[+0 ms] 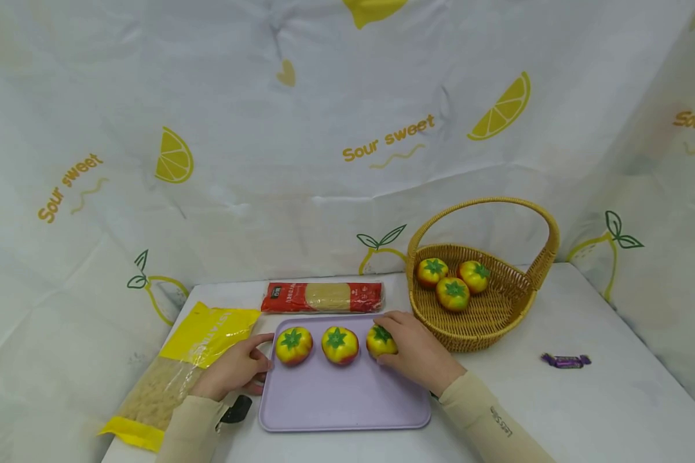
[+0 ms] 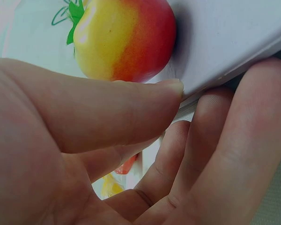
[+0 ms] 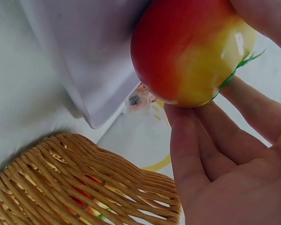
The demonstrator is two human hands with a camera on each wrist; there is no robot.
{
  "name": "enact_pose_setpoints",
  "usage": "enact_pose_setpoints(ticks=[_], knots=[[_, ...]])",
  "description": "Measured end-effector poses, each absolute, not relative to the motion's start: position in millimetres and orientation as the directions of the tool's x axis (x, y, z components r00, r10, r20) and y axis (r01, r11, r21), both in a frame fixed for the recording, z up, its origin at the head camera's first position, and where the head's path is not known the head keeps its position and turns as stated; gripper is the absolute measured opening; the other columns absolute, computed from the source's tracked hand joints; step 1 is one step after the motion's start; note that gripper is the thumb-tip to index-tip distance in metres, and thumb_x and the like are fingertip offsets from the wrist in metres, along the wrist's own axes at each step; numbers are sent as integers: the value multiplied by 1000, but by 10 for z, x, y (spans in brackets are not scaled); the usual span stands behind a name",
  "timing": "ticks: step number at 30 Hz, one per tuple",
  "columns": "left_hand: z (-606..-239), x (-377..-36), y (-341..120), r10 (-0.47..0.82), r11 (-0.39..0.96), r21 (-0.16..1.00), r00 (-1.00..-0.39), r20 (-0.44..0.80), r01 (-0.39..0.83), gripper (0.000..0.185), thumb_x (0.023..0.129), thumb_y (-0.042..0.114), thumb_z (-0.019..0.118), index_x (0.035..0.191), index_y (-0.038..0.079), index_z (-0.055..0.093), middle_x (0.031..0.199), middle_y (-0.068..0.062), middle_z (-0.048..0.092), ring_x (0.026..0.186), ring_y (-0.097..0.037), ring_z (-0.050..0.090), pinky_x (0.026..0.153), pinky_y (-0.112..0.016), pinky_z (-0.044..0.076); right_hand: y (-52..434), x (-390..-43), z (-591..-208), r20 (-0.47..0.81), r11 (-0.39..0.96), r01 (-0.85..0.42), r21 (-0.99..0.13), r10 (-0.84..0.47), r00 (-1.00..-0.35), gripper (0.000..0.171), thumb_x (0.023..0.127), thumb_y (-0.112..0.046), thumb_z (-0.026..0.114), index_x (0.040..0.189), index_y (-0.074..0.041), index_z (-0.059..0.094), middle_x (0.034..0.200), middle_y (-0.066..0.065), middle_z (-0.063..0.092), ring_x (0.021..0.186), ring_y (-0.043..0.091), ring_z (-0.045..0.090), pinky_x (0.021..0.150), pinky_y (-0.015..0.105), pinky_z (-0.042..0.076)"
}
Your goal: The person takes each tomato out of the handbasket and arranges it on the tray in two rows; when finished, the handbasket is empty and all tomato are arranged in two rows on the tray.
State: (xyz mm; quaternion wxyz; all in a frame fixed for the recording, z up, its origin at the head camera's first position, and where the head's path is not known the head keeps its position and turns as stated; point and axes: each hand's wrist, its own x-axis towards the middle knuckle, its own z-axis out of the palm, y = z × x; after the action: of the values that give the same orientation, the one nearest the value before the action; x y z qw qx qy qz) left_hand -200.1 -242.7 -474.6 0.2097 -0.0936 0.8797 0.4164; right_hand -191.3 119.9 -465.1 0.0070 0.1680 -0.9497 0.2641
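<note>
A lilac tray lies on the table with a row of glossy yellow-and-red tomato-like fruits on it, each topped with a green star-shaped leaf. My left hand holds the tray's left edge, thumb at the rim and fingers curled below, beside the left fruit. The middle fruit stands apart from both hands. With thumb and fingers around the right fruit, my right hand grips it at the tray's right side. Whether that fruit touches the tray is hard to tell.
Right of the tray, a wicker basket with a tall handle holds three similar fruits. A red noodle packet lies behind the tray. A yellow pasta bag lies at the left, and a purple wrapped candy at the right.
</note>
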Motion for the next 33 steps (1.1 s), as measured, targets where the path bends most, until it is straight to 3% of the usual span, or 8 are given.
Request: enact_pose_setpoints(ticks=[33], knots=[[-4749,-2011,-2430,6,643,685,-892,-453,-344,64,101,10,73,161,16,51,106,-14,65,78,-24,69,67,-37,68,1252,-1909,-4533,84,793,-307,-526,-310,-947,71,84,-31,95,147,-12,66,147,8,64,135,29,61,118,51,54]])
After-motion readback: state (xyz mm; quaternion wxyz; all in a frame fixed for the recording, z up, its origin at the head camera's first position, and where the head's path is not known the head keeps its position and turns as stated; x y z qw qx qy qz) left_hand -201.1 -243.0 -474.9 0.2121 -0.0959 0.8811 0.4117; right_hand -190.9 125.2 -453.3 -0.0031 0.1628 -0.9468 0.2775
